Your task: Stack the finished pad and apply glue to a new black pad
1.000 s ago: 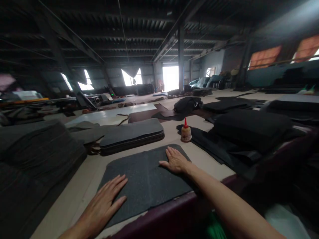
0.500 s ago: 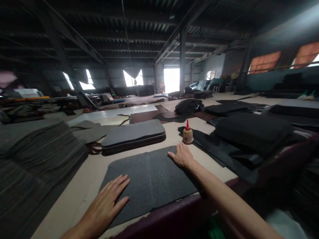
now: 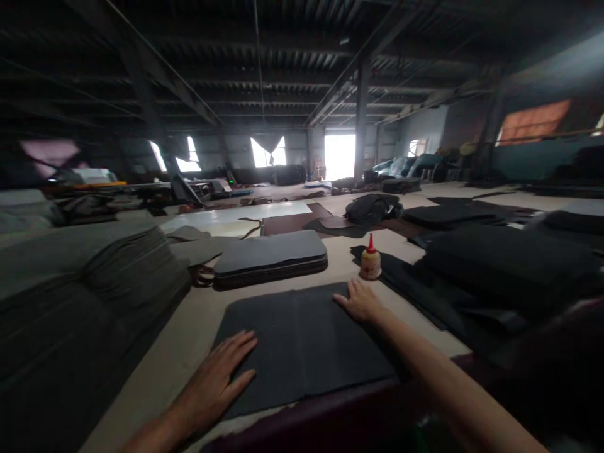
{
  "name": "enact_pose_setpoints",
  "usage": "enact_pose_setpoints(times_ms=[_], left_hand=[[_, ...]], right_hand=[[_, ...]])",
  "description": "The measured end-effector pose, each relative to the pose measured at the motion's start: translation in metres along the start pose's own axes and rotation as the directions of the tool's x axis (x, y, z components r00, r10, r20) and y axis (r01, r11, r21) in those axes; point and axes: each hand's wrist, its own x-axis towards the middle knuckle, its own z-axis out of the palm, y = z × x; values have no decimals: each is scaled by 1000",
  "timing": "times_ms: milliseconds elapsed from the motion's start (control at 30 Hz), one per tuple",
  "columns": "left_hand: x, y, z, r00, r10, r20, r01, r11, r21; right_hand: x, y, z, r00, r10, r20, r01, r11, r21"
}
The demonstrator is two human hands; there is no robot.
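A dark grey felt-like panel (image 3: 302,346) lies flat on the tan table (image 3: 198,327) in front of me. My left hand (image 3: 219,380) rests flat on the panel's near left corner, fingers stretched out. My right hand (image 3: 361,301) lies flat on the panel's far right corner, fingers extended. A small glue bottle with a red tip (image 3: 370,259) stands just beyond my right hand, apart from it.
A stack of similar grey panels (image 3: 268,258) sits behind the flat panel. A tall pile of grey sheets (image 3: 89,296) fills the left. Black pieces (image 3: 495,264) are heaped on the right. The table's dark maroon edge (image 3: 330,415) runs along the near side.
My right hand has slid from the middle of the panel out to its far right corner, closer to the glue bottle. The left hand has stayed flat. The view has shifted left.
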Motion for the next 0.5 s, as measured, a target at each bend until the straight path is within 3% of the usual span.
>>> enact_pose_setpoints(times_ms=[67,133,200,300,500], left_hand=[[-14,-2,-6,999,-25,35,25,1000,-2],[-33,-4,-10,996,-34,81,33,999,3],[-51,-4,-15,993,9,120,-9,1000,-6],[-68,-2,-21,982,74,171,-69,997,-36],[-70,8,-33,979,68,192,-50,994,-97]], right_hand=[[-23,2,-7,999,-46,2,46,999,-22],[-53,6,-13,981,-188,50,189,982,-20],[-87,14,-18,913,-357,199,348,934,83],[-128,31,-21,823,-467,322,432,884,178],[-154,58,-25,843,-436,314,420,899,122]])
